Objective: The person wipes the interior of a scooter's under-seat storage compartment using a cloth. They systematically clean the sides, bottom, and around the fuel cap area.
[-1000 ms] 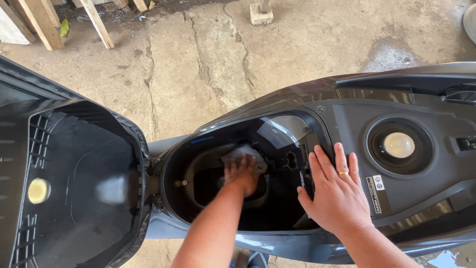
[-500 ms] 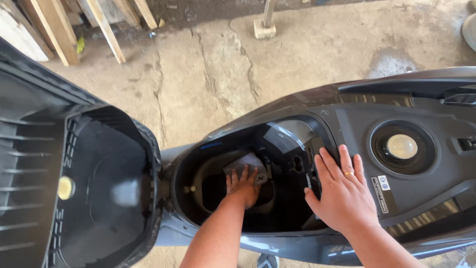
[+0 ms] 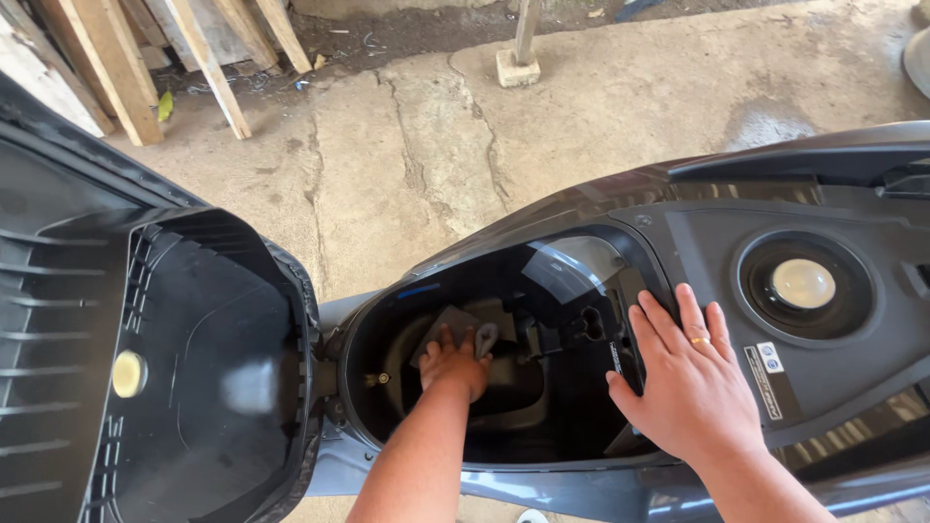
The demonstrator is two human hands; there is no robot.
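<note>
A grey rag (image 3: 463,327) is pinned down deep in the scooter's open storage tub (image 3: 572,436) by the left hand (image 3: 453,363), fingers spread over it rather than curled. The right hand (image 3: 690,387) is laid flat and open on the tub's rim, nothing held.

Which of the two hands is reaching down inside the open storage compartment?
The left hand, pressing a grey cloth deep in the compartment. The right hand lies flat on its rim, wearing a ring.
</note>
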